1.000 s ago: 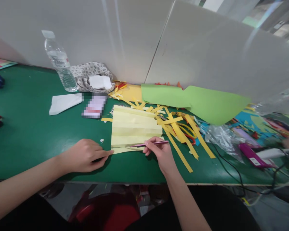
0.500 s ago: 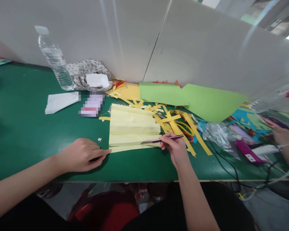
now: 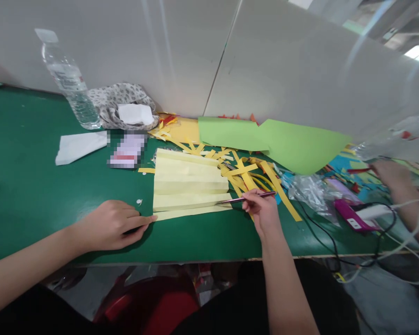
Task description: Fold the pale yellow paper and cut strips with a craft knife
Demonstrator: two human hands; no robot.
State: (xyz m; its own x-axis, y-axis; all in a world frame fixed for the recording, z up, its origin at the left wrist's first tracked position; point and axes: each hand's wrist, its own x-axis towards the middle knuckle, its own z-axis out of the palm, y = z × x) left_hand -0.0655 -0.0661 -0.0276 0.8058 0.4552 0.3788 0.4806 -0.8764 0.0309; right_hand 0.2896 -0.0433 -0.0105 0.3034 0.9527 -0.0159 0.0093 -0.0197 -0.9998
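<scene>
A pale yellow sheet of pleated paper (image 3: 190,187) lies on the green table, creased crosswise, with a narrow strip along its near edge. My left hand (image 3: 117,225) rests on the table at the left, its fingers curled. Its index finger and thumb close on the sheet's near left corner. Between the fingers of my right hand (image 3: 261,209) is a slim, pinkish pen-like tool (image 3: 236,200); its exact kind is unclear. The dark pointed tip touches or hovers over the right part of the near fold; contact cannot be made out.
Yellow paper strips (image 3: 281,190) and yellow-handled scissors (image 3: 263,181) lie behind my right hand. Farther back are green sheets (image 3: 296,144), a phone (image 3: 128,150), a cloth bag (image 3: 125,95) and a water bottle (image 3: 70,83). Another person's hand (image 3: 393,174) is at right, near a magenta power strip (image 3: 354,216).
My right hand has slid rightward, taking the tool's tip along the fold. My left hand stays at the corner. The view has shifted slightly, and the other person's hand reaches farther in.
</scene>
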